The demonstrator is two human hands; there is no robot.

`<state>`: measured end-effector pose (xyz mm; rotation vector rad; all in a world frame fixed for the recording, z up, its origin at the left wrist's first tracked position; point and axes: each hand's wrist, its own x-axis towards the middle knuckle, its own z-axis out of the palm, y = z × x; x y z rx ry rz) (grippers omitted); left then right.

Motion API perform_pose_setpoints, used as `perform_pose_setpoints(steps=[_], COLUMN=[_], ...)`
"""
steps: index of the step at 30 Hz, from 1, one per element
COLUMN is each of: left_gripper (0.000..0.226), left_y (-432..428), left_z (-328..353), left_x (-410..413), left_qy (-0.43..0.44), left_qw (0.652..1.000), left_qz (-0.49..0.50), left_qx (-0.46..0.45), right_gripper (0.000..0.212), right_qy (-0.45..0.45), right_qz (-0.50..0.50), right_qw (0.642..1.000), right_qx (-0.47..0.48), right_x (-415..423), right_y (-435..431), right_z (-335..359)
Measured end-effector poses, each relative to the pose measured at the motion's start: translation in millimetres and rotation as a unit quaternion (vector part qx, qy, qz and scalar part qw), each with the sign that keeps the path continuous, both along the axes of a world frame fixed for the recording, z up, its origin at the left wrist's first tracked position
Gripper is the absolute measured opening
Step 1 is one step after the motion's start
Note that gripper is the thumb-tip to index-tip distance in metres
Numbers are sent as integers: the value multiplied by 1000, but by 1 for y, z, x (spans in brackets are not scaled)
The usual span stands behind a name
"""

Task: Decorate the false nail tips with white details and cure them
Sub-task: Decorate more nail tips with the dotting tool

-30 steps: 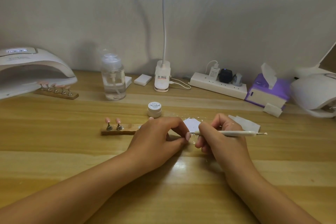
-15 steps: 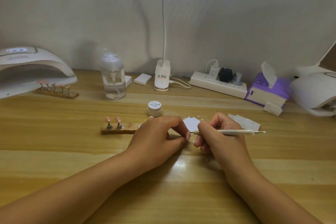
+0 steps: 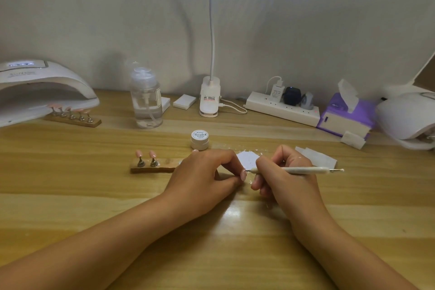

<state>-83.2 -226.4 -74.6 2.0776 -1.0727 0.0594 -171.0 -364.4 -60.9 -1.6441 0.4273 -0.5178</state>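
Note:
My left hand [image 3: 207,172] pinches a pale pink nail tip [image 3: 243,175] between thumb and fingers at the table's middle. My right hand [image 3: 282,172] grips a thin white dotting pen [image 3: 303,170], whose fine point touches the top of that nail tip. Left of my hands lies a wooden holder [image 3: 153,168] with two pink nail tips [image 3: 146,154] standing on metal stands. A small white paint jar [image 3: 199,139] sits closed behind my left hand. A white paper palette [image 3: 248,158] lies between the hands, partly hidden.
A white curing lamp [image 3: 42,92] stands at the far left with a second wooden holder of several pink tips [image 3: 73,115] at its mouth. Behind are a clear pump bottle [image 3: 146,99], a lamp base [image 3: 209,97], a power strip [image 3: 282,108], a purple tissue box [image 3: 346,115], wipes [image 3: 317,158] and another white device [image 3: 407,117].
Both hands have stayed almost in place. The pen tip remains at the nail tip, with only slight shifts of the pen.

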Motion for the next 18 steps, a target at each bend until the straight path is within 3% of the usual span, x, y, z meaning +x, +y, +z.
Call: perform_pose_setpoints(steps=[18], left_gripper=[13], left_y=[0], left_z=[-1], left_x=[2], left_qy=[4], left_qw=[1000], left_qz=[-1], left_qx=[1], right_gripper=[21], right_qy=[-1], right_qz=[-2], right_qw=[1000], right_qx=[-7], right_x=[0], right_y=[0], right_z=[-1])
